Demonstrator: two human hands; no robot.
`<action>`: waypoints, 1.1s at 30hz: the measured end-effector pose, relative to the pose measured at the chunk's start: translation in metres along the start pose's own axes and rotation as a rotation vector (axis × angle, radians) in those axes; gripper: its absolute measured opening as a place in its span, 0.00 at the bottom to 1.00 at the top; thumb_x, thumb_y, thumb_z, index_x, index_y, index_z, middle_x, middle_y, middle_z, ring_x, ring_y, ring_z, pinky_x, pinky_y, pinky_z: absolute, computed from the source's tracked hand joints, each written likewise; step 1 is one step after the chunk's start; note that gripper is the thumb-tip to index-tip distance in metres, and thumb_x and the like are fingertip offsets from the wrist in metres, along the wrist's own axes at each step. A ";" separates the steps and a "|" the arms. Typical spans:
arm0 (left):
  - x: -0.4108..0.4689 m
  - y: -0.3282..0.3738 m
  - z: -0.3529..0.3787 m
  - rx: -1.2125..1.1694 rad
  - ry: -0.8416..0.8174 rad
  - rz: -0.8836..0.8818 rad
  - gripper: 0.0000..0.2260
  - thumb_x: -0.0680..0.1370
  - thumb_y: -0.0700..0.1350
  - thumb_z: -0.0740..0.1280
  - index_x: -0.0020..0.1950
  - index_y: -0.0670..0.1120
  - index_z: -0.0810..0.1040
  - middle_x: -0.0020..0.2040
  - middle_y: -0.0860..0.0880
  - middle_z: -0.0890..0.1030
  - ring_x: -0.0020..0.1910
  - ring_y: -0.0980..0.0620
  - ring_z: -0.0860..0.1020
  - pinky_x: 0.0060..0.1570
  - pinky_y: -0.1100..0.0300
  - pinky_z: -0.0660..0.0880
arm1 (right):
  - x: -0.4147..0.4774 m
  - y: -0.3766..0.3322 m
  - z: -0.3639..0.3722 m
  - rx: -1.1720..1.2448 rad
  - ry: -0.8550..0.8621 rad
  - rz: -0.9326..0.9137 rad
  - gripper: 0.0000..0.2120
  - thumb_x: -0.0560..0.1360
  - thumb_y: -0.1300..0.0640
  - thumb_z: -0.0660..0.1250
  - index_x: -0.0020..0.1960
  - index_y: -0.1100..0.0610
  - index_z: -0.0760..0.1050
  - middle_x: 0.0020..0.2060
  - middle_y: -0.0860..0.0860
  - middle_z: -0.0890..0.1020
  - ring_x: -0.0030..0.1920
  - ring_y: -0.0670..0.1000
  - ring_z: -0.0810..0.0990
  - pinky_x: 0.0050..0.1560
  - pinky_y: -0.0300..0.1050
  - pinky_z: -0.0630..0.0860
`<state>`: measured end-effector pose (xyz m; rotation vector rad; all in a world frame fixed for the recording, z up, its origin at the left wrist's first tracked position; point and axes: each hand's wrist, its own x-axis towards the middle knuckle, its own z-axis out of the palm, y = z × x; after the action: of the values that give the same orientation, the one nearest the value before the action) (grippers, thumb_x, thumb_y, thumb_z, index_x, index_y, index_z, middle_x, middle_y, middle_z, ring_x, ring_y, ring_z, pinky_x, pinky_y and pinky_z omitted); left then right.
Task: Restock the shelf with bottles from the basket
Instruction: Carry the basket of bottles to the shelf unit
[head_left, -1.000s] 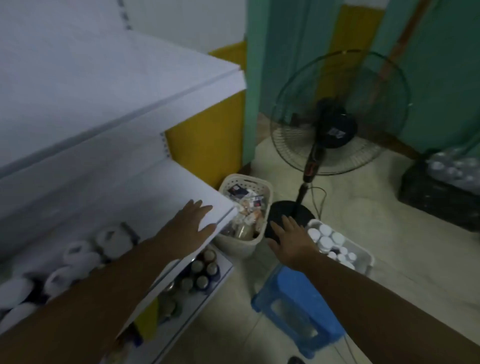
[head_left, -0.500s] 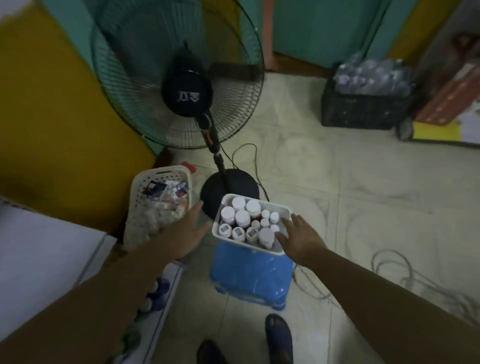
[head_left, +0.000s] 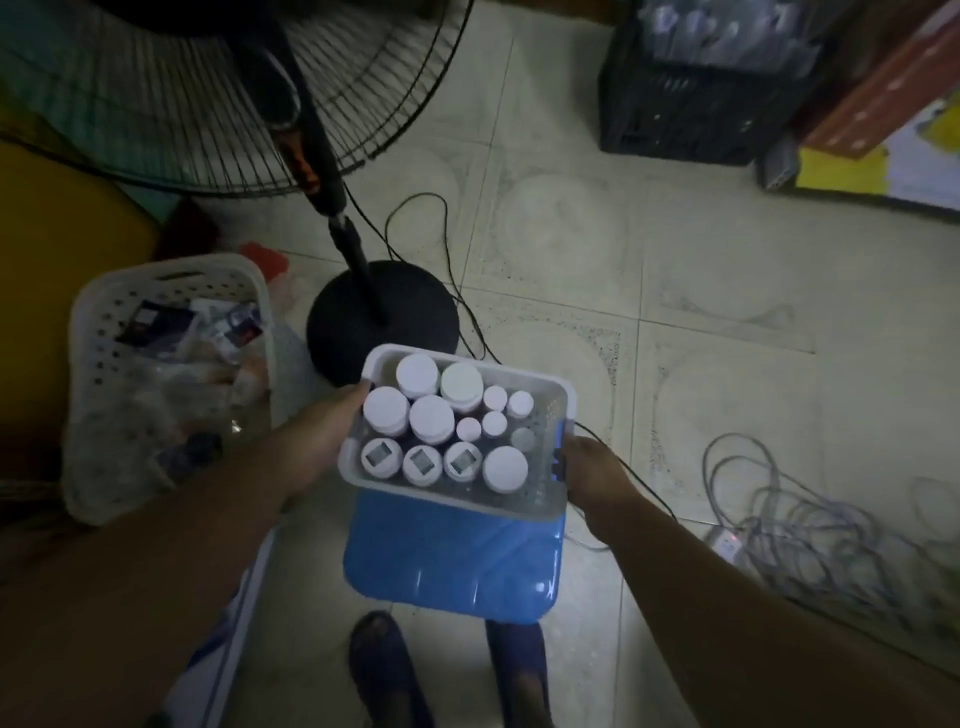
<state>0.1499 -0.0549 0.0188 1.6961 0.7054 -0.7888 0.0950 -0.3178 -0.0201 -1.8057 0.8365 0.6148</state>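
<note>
A small white basket (head_left: 563, 402) sits on a blue plastic stool (head_left: 452, 556). It is packed with several upright bottles with white caps (head_left: 431, 418), some large, some small. My left hand (head_left: 322, 436) grips the basket's left side, fingers on the rim. My right hand (head_left: 592, 475) holds the basket's right side. The shelf is almost out of view; only a white edge (head_left: 228, 654) shows at the lower left.
A larger white perforated basket (head_left: 88, 364) of mixed goods stands on the floor to the left. A standing fan's black base (head_left: 384, 317) and pole are just behind the stool. A black crate (head_left: 691, 119) sits far right, coiled cables (head_left: 795, 519) lie right. My feet (head_left: 389, 670) are below the stool.
My view swung from the shelf down to the stool. My left hand left the shelf board, and both hands closed in on the sides of the small basket.
</note>
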 end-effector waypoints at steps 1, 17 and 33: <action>0.004 -0.003 0.004 -0.077 0.008 -0.029 0.20 0.80 0.54 0.59 0.66 0.44 0.73 0.61 0.42 0.79 0.59 0.43 0.77 0.63 0.48 0.72 | 0.003 0.004 0.002 0.029 0.013 0.025 0.27 0.79 0.42 0.54 0.46 0.65 0.78 0.41 0.60 0.81 0.44 0.58 0.79 0.44 0.47 0.74; -0.103 -0.004 -0.063 -0.540 0.119 -0.043 0.09 0.79 0.46 0.60 0.42 0.45 0.76 0.39 0.47 0.78 0.37 0.50 0.76 0.37 0.57 0.73 | -0.058 -0.088 -0.003 -0.241 0.084 -0.395 0.25 0.78 0.42 0.54 0.32 0.59 0.71 0.28 0.52 0.74 0.30 0.48 0.71 0.28 0.41 0.64; -0.432 -0.088 -0.177 -0.929 0.669 0.108 0.10 0.77 0.48 0.63 0.49 0.42 0.79 0.43 0.41 0.82 0.41 0.41 0.80 0.38 0.52 0.79 | -0.293 -0.269 0.141 -0.646 -0.468 -0.988 0.25 0.76 0.41 0.60 0.28 0.58 0.72 0.27 0.53 0.75 0.30 0.50 0.73 0.29 0.42 0.63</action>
<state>-0.1525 0.1101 0.3461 1.0767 1.1838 0.2352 0.1152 -0.0421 0.2993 -2.1994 -0.6487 0.6155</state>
